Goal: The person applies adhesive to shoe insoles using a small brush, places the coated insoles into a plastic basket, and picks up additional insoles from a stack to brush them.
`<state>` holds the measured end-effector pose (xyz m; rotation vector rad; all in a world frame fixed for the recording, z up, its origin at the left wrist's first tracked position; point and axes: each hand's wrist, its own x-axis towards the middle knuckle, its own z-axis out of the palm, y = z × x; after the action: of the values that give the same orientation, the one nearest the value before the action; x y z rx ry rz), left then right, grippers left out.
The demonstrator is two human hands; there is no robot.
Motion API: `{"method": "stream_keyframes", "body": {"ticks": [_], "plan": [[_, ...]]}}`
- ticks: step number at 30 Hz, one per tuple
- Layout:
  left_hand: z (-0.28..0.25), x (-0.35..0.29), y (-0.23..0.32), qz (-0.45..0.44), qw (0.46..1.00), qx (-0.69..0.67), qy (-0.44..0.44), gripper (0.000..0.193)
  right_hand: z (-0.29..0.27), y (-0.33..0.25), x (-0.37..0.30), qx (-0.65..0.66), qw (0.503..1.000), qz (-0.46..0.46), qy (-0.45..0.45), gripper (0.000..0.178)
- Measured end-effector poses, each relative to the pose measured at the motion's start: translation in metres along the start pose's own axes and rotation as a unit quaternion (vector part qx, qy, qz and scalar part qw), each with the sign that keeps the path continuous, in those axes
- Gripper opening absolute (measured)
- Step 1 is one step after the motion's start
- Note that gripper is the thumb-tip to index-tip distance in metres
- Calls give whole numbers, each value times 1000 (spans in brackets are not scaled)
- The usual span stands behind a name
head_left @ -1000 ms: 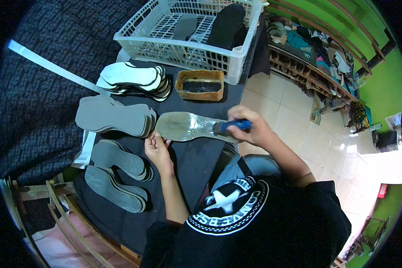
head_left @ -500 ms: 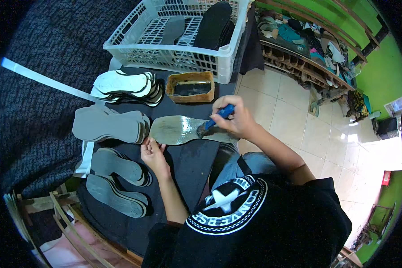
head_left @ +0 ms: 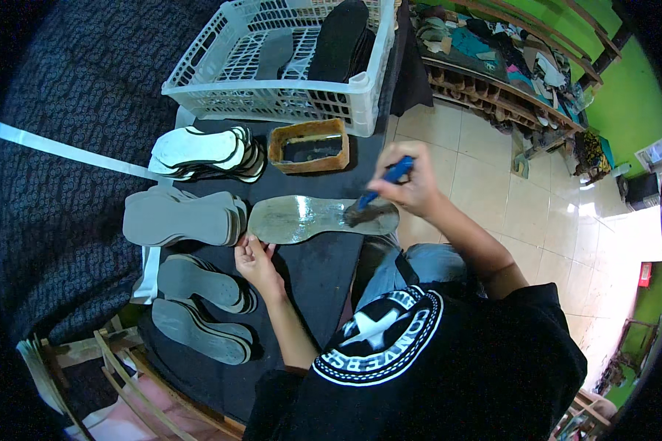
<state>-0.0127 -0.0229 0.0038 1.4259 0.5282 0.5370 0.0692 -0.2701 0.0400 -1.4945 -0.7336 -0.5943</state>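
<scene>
A shoe sole [head_left: 279, 220] lies lengthwise in front of me, its left part wet and glossy. My left hand [head_left: 259, 264] pinches its left end at the near edge; the fingers beneath are partly hidden. In my right hand [head_left: 410, 180] is a brush [head_left: 390, 178] with a blue handle, its dark bristles pressed on the right part of the sole. Beyond the sole stands a brown rectangular tub [head_left: 309, 165], glue-stained, with dark contents. Just left of the sole is a stack of grey soles [head_left: 176, 219].
White-topped soles [head_left: 191, 151] are piled behind the grey stack. Two more piles of narrower soles [head_left: 198, 283] lie nearer on the left. A white plastic crate [head_left: 272, 103] at the back holds black and grey soles. Scraps fill a rack [head_left: 485, 66] at the far right, over a tiled floor.
My right hand has swept the brush rightward along the sole toward its right end. The left hand keeps its place at the left end. The view has shifted slightly.
</scene>
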Motion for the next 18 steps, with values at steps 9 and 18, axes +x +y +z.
{"method": "stream_keyframes", "body": {"ticks": [9,18], "plan": [[-1,0,-1,7,1000,15,3,16,37,-16,22,-101,994,21,-34,29],[0,2,-2,6,1000,9,-2,15,51,-21,33,-69,977,-88,-183,22]]}}
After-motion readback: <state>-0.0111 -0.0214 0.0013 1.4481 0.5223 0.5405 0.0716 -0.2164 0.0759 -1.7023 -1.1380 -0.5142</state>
